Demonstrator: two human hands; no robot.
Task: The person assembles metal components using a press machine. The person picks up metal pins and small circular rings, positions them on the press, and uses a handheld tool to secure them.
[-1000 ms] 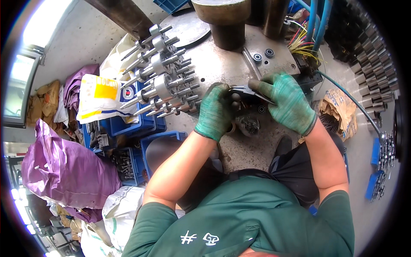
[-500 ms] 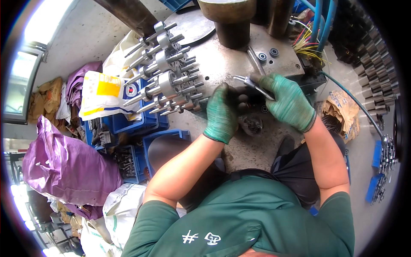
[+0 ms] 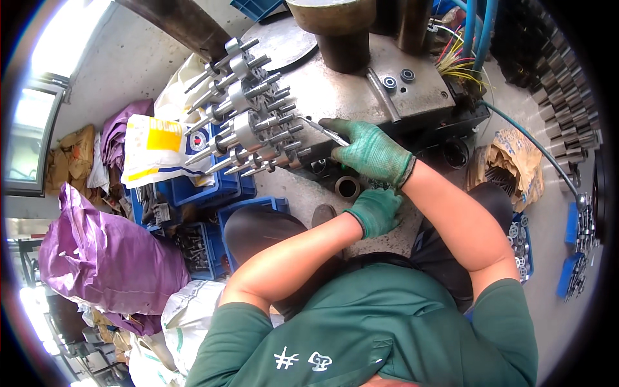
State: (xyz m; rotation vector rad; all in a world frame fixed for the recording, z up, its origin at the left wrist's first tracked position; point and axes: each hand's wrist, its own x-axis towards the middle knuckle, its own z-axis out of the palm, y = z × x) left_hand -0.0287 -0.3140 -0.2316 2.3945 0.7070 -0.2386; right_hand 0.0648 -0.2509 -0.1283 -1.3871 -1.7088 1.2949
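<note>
Head view: a steel desk spreads across the upper middle, with a bulging purple sack well apart from it at the lower left. Along the desk's left side stands a cluster of grey metal shafts with thick round collars, and left of that is a white-and-yellow bag. The right hand, in a green glove, reaches over the desk's front edge, its fingers closed on a slim metal tool. The left hand, gloved alike, is just below it; its fingers are partly hidden, so I cannot tell whether they grip anything. A round metal rod lies on the desk behind the right hand. The slim metal tool points left, its thin tip close to the shafts. Smallest are two bearings, near each other beside the rod.
</note>
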